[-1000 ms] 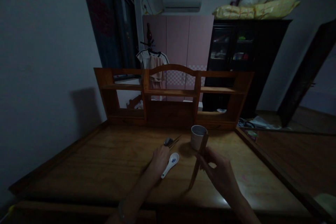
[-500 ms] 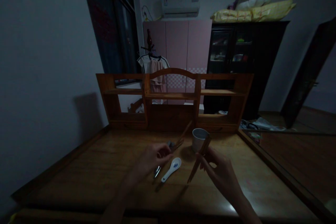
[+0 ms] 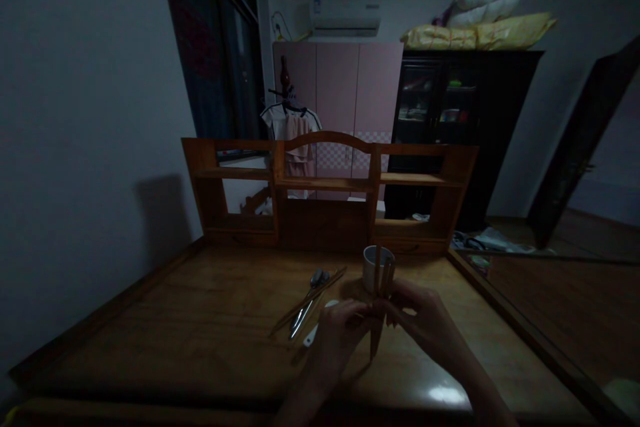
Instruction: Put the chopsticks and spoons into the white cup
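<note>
L hand (image 3: 345, 320) & R hand (image 3: 417, 310) over desk (image 3: 200, 313), twd front edge, fingers of both pinching chopsticks bunch (image 3: 375, 340), near-upright. Cup (image 3: 370, 270) behind, nr back edge. Loose chopsticks (image 3: 308, 301) across metal spoons (image 3: 300, 321), mid-desk; white spoon (image 3: 311, 335) part-hidden.

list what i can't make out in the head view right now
White spoon, head view: middle hidden behind the left hand.
Held chopsticks, head view: left and right hand cover their middles, so the count is unclear.
Cup, head view: floor hidden by its front wall.
Metal cutlery, head view: loose chopsticks cross it; too dim to count pieces.
</note>
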`<action>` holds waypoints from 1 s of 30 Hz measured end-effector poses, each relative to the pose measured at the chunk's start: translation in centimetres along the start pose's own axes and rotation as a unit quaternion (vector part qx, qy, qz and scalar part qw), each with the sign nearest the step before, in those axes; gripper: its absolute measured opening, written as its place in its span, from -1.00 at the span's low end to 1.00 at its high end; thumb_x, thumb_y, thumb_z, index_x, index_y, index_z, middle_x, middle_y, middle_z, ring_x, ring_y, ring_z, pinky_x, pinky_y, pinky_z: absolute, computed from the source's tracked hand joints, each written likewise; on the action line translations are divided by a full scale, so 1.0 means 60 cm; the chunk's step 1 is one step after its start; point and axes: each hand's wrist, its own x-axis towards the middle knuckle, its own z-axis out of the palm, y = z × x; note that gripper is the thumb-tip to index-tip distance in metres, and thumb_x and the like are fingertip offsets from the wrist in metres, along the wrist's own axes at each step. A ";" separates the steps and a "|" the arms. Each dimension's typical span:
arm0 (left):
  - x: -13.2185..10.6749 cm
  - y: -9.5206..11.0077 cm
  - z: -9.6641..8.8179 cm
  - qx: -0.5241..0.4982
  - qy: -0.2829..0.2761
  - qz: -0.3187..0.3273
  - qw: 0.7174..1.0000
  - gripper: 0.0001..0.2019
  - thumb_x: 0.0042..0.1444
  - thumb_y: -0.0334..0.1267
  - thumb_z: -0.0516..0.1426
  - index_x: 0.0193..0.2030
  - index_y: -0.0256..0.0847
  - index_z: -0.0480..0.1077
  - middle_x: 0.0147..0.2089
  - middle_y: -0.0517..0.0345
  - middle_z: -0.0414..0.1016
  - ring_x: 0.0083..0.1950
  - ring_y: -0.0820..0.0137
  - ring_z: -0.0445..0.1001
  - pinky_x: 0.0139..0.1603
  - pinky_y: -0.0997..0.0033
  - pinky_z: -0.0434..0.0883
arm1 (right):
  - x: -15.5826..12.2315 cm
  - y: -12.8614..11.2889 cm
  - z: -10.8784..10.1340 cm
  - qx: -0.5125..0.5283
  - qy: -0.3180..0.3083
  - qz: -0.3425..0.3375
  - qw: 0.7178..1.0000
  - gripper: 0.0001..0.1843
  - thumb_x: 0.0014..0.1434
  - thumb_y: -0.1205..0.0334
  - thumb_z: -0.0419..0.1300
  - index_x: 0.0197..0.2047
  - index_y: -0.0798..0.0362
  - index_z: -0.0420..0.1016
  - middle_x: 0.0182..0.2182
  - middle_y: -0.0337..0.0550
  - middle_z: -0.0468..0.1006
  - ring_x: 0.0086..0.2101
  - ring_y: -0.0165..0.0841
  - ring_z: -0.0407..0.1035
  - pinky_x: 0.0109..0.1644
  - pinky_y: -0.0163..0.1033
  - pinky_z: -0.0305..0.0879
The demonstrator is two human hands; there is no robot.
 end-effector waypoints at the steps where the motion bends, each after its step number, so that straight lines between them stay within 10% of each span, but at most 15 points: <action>1: 0.000 -0.002 0.001 0.001 -0.001 0.011 1.000 -0.88 0.09 -0.23 0.22 -0.25 -0.11 0.58 -0.27 0.16 0.60 -0.25 0.38 0.55 -0.24 0.52 0.45 | -0.001 0.002 0.001 -0.001 0.000 0.000 1.000 -0.87 0.23 0.20 0.18 -0.20 0.05 0.48 -0.42 -0.22 0.53 -0.44 -0.40 0.42 -0.40 -0.35 0.34; 30: -0.014 -0.030 0.036 -0.034 -0.060 -0.090 0.994 -0.81 0.07 -0.20 0.17 -0.27 -0.21 0.58 -0.32 0.15 0.63 -0.29 0.31 0.52 -0.31 0.48 0.33 | -0.006 0.057 -0.004 0.050 -0.012 0.047 0.998 -0.82 0.21 0.19 0.20 -0.34 0.08 0.58 -0.36 -0.18 0.46 -0.40 -0.41 0.35 -0.41 -0.34 0.27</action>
